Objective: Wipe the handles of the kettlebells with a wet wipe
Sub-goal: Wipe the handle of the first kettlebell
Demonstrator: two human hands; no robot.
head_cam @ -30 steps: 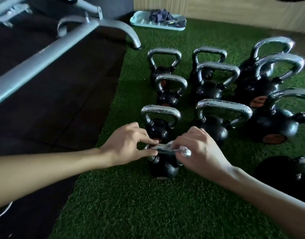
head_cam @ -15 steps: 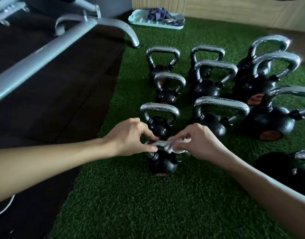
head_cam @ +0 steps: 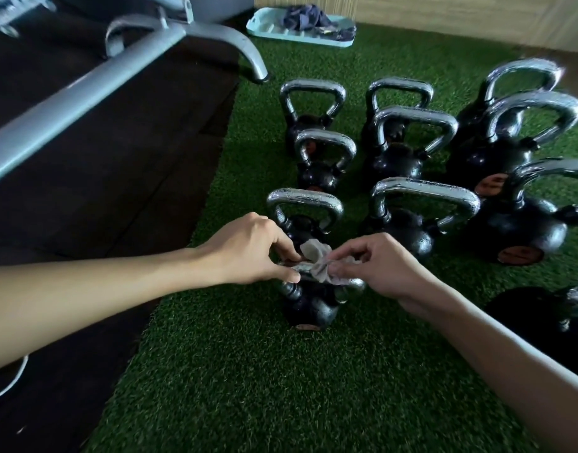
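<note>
Here, crumpled wipe (head_cam: 316,263) on chrome handle (head_cam: 355,285)

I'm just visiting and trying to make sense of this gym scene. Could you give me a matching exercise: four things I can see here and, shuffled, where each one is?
Things:
1. wet wipe
2. nearest kettlebell
3. pale blue tray
4. grey metal frame

Places:
A. over the dark floor, left of the green turf
B. pinched between the left hand and the right hand
C. on the turf, directly under the hands
D. at the turf's far edge, holding dark cloth

Pairs: 1-B, 2-C, 3-D, 4-A.
</note>
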